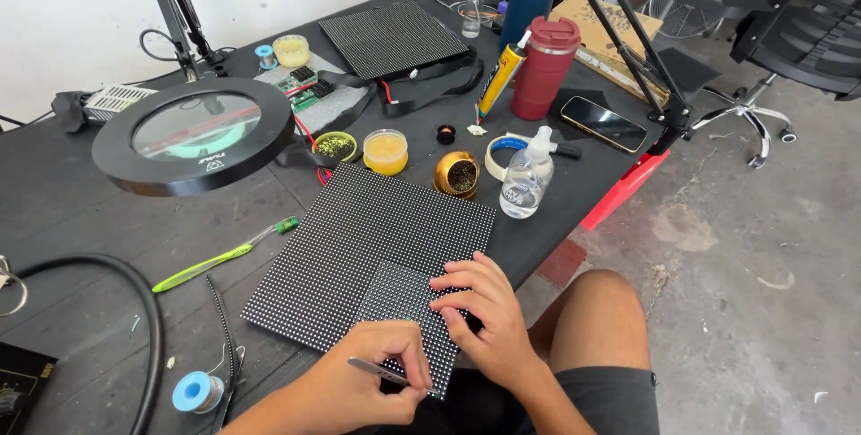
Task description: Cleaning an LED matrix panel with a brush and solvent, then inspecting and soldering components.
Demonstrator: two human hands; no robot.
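Your left hand (363, 386) is closed in a pinch around a pair of metal tweezers (377, 370), thumb and fingers curled tight on the shaft, with the tips pointing toward the near edge of the dotted black panel (359, 247). Your right hand (484, 314) lies on that panel's near right corner, fingers loosely bent and spread, holding nothing, fingertips pressing down beside a small see-through mesh square (395, 296) that lies flat on the panel.

The panel sits on the dark table (72, 220) right at your edge, turned a little like a diamond. Just beyond its far corner stand a small round tub of yellow paste (386, 152), a green-rimmed dish (335, 145) and a gold ball-shaped holder (456, 174). To the right of those is a clear squeeze bottle (526, 175) with a pale label around its middle, touching a roll of tape (502, 155). Farther back a yellow tube (498, 79) with dark print leans against a red tumbler (545, 67), and a phone (604, 123) lies face up near the table's right edge. A round black magnifier lamp (193, 134) hangs over the left. A green-handled brush (224, 256) lies left of the panel, and a blue spool of solder (195, 392) sits near your left forearm.
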